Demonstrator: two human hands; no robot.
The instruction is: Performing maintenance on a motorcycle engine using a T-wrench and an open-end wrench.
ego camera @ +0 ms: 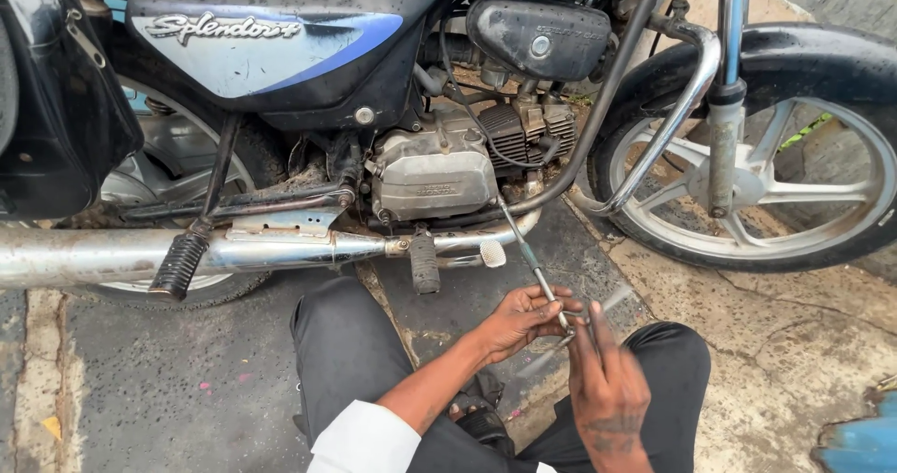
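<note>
Gripping a long tool [528,253] in both left hand [523,319] and right hand [607,384], we have its tip at the motorcycle engine [434,169]; work unfinished.

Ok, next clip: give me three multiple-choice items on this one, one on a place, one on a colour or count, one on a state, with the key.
1. Where does the tip of the long metal tool point?
A. at the front wheel's spokes
B. at the underside of the engine
C. at the passenger footrest

2. What colour are the trousers of the person crouching?
A. dark grey
B. light blue
C. beige

3. How do the hands stand?
A. both lie open on the ground
B. only the right hand touches the tool
C. both close around the tool's lower end

Key: 1 B, the shaft runs up to the engine just above the exhaust pipe. 2 A, both knees show dark grey cloth. 3 C, the left hand and the right hand meet at the tool's handle end.
</note>
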